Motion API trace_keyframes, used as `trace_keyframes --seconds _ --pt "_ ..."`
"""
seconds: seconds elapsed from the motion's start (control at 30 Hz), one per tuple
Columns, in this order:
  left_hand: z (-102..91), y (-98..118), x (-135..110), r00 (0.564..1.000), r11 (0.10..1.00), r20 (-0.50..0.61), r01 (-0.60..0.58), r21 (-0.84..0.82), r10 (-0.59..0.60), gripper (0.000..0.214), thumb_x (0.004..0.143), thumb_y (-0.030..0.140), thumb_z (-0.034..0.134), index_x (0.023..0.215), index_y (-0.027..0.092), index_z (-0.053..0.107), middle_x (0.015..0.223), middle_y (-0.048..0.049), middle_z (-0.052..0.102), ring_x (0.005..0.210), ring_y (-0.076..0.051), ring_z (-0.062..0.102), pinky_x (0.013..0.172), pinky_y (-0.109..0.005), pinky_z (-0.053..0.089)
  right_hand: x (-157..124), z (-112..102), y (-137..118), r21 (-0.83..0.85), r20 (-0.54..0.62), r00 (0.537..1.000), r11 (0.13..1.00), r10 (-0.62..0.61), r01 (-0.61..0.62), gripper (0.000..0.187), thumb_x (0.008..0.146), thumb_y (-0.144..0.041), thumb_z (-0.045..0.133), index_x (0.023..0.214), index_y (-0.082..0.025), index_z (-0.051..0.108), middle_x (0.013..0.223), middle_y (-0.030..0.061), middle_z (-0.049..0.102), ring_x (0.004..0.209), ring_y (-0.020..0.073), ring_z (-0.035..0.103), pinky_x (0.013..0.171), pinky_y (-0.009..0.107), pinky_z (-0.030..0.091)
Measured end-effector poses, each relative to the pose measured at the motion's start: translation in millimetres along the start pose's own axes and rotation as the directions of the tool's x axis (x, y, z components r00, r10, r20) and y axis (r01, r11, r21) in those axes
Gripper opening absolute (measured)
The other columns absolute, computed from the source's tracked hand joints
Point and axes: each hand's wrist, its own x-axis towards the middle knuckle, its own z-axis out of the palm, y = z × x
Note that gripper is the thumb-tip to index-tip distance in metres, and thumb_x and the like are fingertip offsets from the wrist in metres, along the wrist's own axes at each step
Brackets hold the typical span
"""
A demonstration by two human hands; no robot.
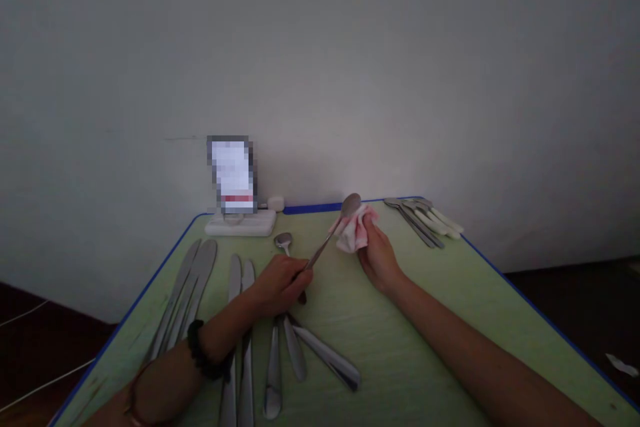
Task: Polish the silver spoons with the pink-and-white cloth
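My left hand (280,283) is closed round the handle of a metal spoon (334,228), whose bowl points up and away toward the wall. My right hand (379,255) grips a crumpled white and pink cloth (356,230) that touches the spoon just below its bowl. Both hands hover above the green table (430,333). A black band sits on my left wrist.
Several knives (187,290) and spoon handles (295,360) lie on the table's left and middle. A single spoon (283,241) lies behind my left hand. More cutlery (425,219) with pale handles rests at the far right corner. A blurred screen on a white stand (240,221) stands by the wall.
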Motion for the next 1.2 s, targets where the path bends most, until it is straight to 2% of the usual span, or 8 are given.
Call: trace_keyframes --seconds 0.13,0.23,0.33,0.57,0.73,0.83,1.0,1.2 --pt "2.6 -3.5 -1.0 0.993 1.000 -0.120 -0.006 0.026 0.009 0.047 0.090 0.033 0.026 0.048 0.019 0.042 0.043 -0.0008 0.056 0.041 -0.010 0.049 0.049 -0.020 0.036 4.8 0.4 -3.9 0.179 -0.106 0.994 0.984 0.031 -0.011 0.029 0.073 -0.048 0.063 0.085 -0.021 0.066 0.084 0.0000 0.070 0.079 0.0148 0.062 0.073 0.026 0.048" --pt "3.2 -3.5 -1.6 0.997 0.997 -0.042 -0.058 0.048 0.060 0.052 0.090 0.033 0.027 0.047 0.017 0.049 0.046 -0.0032 0.060 0.043 -0.010 0.052 0.051 -0.021 0.039 5.7 -0.2 -4.5 0.213 -0.086 0.994 0.976 0.071 -0.052 0.025 0.074 -0.043 0.065 0.083 -0.019 0.066 0.082 -0.0002 0.070 0.075 0.0129 0.062 0.073 0.024 0.049" --pt "2.7 -1.7 -2.1 0.999 0.999 0.036 -0.031 -0.010 0.032 0.054 0.091 0.034 0.026 0.050 0.015 0.055 0.049 -0.0038 0.063 0.044 -0.010 0.054 0.050 -0.019 0.039 6.2 -1.2 -4.1 0.226 -0.064 0.995 0.973 0.073 -0.057 0.022 0.075 -0.040 0.064 0.082 -0.019 0.066 0.082 -0.0006 0.070 0.074 0.0116 0.062 0.073 0.023 0.050" --pt "4.1 -1.2 -1.3 1.000 1.000 0.008 0.007 -0.020 -0.007 0.055 0.093 0.035 0.023 0.051 0.016 0.052 0.047 -0.0021 0.062 0.044 -0.009 0.054 0.052 -0.019 0.041 5.8 -3.3 -8.7 0.293 -0.033 0.998 0.955 0.045 -0.034 0.029 0.077 -0.050 0.058 0.093 -0.027 0.064 0.095 -0.0032 0.069 0.090 0.0134 0.062 0.077 0.027 0.051" --pt "4.5 -3.5 -0.5 0.990 0.969 0.123 -0.101 0.225 0.075 0.056 0.094 0.035 0.021 0.054 0.016 0.056 0.052 -0.0040 0.061 0.050 -0.012 0.055 0.058 -0.022 0.040 4.5 -3.9 -6.0 0.247 -0.094 0.996 0.968 -0.011 0.034 0.025 0.072 -0.047 0.065 0.084 -0.026 0.065 0.083 -0.0038 0.069 0.082 0.0121 0.062 0.073 0.024 0.049" --pt "4.6 -4.7 -0.6 0.983 0.929 0.157 -0.144 0.340 0.094 0.055 0.094 0.033 0.021 0.056 0.015 0.056 0.052 -0.0038 0.059 0.050 -0.012 0.052 0.058 -0.023 0.037 2.9 -4.3 -4.3 0.163 -0.085 0.996 0.987 0.006 0.008 0.022 0.068 -0.041 0.070 0.076 -0.022 0.064 0.071 -0.0034 0.067 0.068 0.0110 0.059 0.065 0.022 0.047" --pt "5.9 -5.7 -0.5 0.977 0.891 0.174 -0.183 0.415 0.119 0.054 0.094 0.032 0.021 0.057 0.015 0.055 0.052 -0.0041 0.057 0.048 -0.012 0.049 0.055 -0.025 0.033 0.9 -5.9 -8.0 0.117 -0.011 0.998 0.991 0.066 -0.065 0.024 0.059 -0.036 0.077 0.067 -0.018 0.063 0.054 -0.0055 0.059 0.051 0.0082 0.049 0.054 0.021 0.040" --pt "8.0 -9.2 0.8 0.978 0.877 0.176 -0.180 0.446 0.112 0.053 0.095 0.032 0.023 0.058 0.015 0.057 0.053 -0.0039 0.057 0.049 -0.012 0.050 0.053 -0.025 0.031 -1.0 -7.3 -8.3 0.142 0.003 0.985 0.975 0.171 -0.170 0.021 0.059 -0.031 0.078 0.068 -0.016 0.065 0.058 -0.0026 0.064 0.051 0.0089 0.051 0.054 0.022 0.041"
